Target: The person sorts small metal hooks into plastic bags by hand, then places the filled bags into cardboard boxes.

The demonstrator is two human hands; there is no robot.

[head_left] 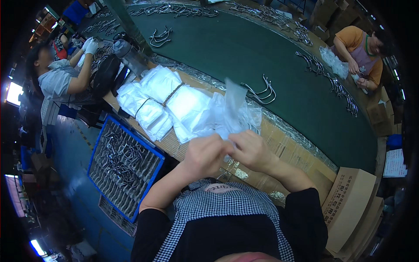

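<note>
In front of my chest, my left hand (204, 153) and my right hand (252, 150) come together with closed fingers. Both pinch a clear plastic bag (235, 102) that stands up beyond them, partly smeared by motion. My knuckles hide the fingertips and the bag's lower edge. Just past my hands lie loose clear bags (209, 115). Bundles of white plastic bags (185, 105), tied with bands, are stacked to the left on the cardboard-covered bench (286, 144). A few curved shiny metal rods (264, 91) rest on the green belt behind the bag.
Lower left, a blue-rimmed crate (126, 166) holds more metal rods. An open cardboard box (349, 205) stands at my right. Small pale pieces (240, 174) lie near my apron. Across the green belt (209, 48), rows of rods lie; co-workers sit left and far right. A bottle (126, 52) stands left.
</note>
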